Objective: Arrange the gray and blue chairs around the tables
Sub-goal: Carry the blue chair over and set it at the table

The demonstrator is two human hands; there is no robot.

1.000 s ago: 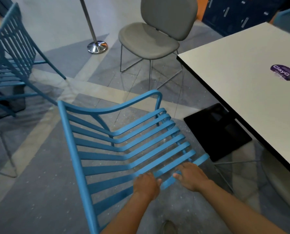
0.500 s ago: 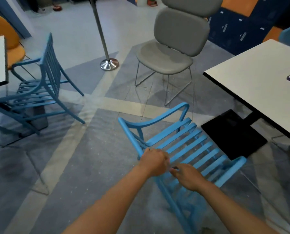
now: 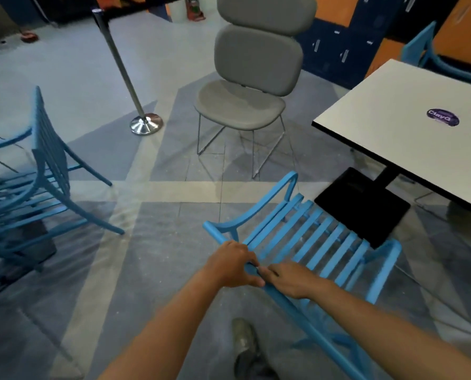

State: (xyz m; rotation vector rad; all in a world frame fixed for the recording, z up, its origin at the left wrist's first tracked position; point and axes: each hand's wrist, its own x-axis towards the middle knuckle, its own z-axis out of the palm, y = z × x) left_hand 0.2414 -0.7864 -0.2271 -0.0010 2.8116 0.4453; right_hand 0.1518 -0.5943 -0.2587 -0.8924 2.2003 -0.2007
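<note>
A blue slatted chair [image 3: 319, 242] stands just in front of me, its seat pointing toward the white table [image 3: 393, 116] at the right. My left hand [image 3: 233, 266] and my right hand [image 3: 292, 279] both grip the top rail of its backrest, side by side. A gray padded chair [image 3: 252, 86] stands beyond it on thin wire legs, left of the table's corner. A second blue slatted chair [image 3: 39, 171] stands at the left. Part of a third blue chair [image 3: 432, 53] shows behind the table.
The table's black base plate [image 3: 366, 204] lies on the floor right by the held chair's front. A chrome barrier post [image 3: 135, 100] stands at the back left. Blue and orange lockers [image 3: 347, 31] line the far wall. My shoe [image 3: 245, 344] is below my arms.
The held blue chair has come upright and turned so its seat faces the table. My hands shifted along its slats to the top of the backrest. My view rose, showing more of the room.
</note>
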